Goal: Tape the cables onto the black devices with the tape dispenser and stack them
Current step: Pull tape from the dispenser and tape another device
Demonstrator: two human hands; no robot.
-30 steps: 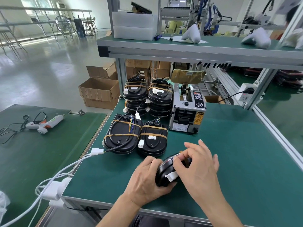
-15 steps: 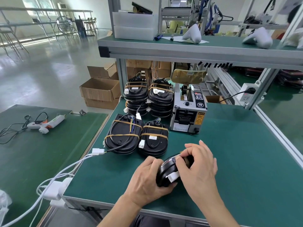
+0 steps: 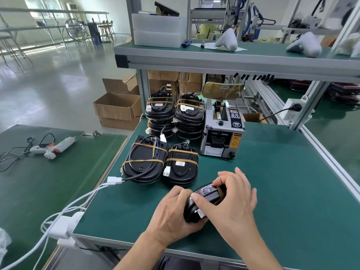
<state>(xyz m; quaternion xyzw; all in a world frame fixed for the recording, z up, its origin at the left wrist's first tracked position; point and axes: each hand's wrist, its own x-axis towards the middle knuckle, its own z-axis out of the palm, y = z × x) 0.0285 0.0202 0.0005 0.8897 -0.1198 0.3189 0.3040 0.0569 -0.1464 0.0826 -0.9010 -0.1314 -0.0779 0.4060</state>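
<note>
Two bare forearms are being shown entering from the lower edge, each ending in a bare hand: the left hand [image 3: 173, 213] and the right hand [image 3: 231, 207]. No sleeves, gloves, rings, watches or bands are being worn on either. Fingernails are being seen as short and unpainted, one pale nail tip [image 3: 193, 196] catching the light. Below the forearms, at the bottom edge, a strip of dark clothing [image 3: 175, 264] is being shown; its kind cannot be told.
</note>
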